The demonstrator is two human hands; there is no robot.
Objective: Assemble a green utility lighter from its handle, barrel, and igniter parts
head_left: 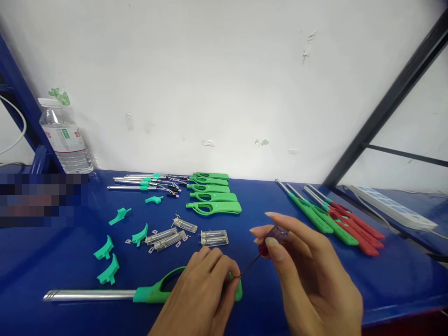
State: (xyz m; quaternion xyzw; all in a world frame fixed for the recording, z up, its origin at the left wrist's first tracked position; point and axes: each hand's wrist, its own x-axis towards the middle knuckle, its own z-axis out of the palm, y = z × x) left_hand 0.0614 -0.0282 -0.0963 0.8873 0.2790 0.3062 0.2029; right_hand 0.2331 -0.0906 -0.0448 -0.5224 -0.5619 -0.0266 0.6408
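Note:
In front of me a green gas lighter (159,291) with a long silver tube lies flat on the blue table. My left hand (203,289) rests over its handle, thumb and forefinger pinched near the handle's end at the screwdriver's tip; whether a small part sits between them is hidden. With its fingertips, my right hand (308,266) grips the dark red screwdriver (265,246), whose thin shaft slants down left to the left fingertips. Behind my hands lie clear fuel tanks (213,238) and several green handle shells (219,207).
Teal triggers (109,270) lie scattered at the left, with silver tubes with wires (133,187) behind them. Whole green and red lighters (353,228) lie at the right. A water bottle (68,144) stands back left, and a white power strip (392,207) lies far right.

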